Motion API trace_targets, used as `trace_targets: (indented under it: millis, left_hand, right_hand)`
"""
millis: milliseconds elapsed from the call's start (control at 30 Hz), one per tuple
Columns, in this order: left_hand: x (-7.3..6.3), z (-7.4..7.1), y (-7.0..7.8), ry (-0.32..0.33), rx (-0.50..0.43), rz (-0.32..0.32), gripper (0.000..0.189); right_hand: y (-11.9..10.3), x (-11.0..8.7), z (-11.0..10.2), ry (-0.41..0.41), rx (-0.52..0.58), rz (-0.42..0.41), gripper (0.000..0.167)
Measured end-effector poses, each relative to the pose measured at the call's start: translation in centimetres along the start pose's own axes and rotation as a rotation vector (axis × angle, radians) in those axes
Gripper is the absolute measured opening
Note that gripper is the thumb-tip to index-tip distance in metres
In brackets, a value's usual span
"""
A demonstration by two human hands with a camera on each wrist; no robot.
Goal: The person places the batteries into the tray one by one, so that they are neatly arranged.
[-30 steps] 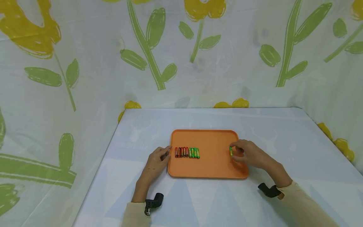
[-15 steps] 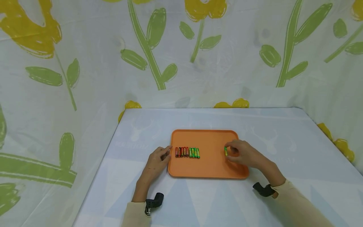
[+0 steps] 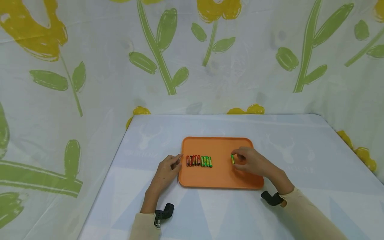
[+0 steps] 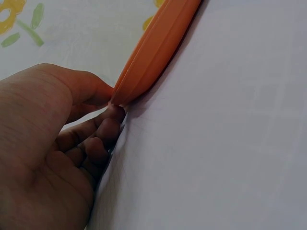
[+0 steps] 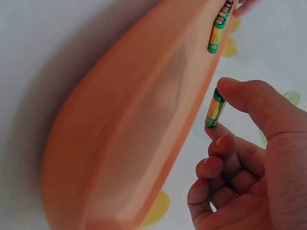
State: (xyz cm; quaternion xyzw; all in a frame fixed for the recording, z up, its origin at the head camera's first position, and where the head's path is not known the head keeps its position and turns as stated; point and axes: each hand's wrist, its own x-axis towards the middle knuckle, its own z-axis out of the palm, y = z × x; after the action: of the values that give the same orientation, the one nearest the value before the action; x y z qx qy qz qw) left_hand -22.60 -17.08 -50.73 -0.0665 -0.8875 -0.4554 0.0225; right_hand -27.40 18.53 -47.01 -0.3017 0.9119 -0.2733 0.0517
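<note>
An orange tray (image 3: 219, 178) lies on the table. On its left half, several red-and-black batteries (image 3: 193, 160) stand side by side in a row, continued on the right by several green batteries (image 3: 206, 161). Between thumb and index fingertip, my right hand (image 3: 250, 161) pinches one more green battery (image 5: 215, 109) by its two ends, above the right half of the tray. The other fingers of that hand are curled. At the tray's left edge, my left hand (image 3: 165, 170) holds the rim (image 4: 125, 88) with thumb and fingertips.
The table (image 3: 150, 133) has a pale cover with a light blue pattern. A white curtain (image 3: 240, 76) with yellow flowers and green leaves hangs behind it and at the sides. Each wrist carries a black camera mount (image 3: 164, 211).
My right hand has moved left over the tray with the green battery, closer to the row. My left hand stays at the tray's left edge, and the row is unchanged.
</note>
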Motion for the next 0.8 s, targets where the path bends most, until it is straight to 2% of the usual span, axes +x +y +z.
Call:
trace_targets:
  millis: [267, 633, 800]
  left_hand:
    - [0.1, 0.0, -0.3, 0.007, 0.012, 0.027, 0.040]
    - [0.1, 0.1, -0.2, -0.001, -0.002, 0.029, 0.041]
    - [0.1, 0.1, -0.2, 0.006, -0.008, 0.033, 0.041]
  right_hand:
    - [0.1, 0.8, 0.6, 0.009, 0.001, -0.064, 0.029]
    - [-0.8, 1.2, 0.9, 0.001, 0.003, -0.032, 0.032]
    - [-0.9, 1.7, 1.4, 0.011, -0.024, -0.058, 0.031]
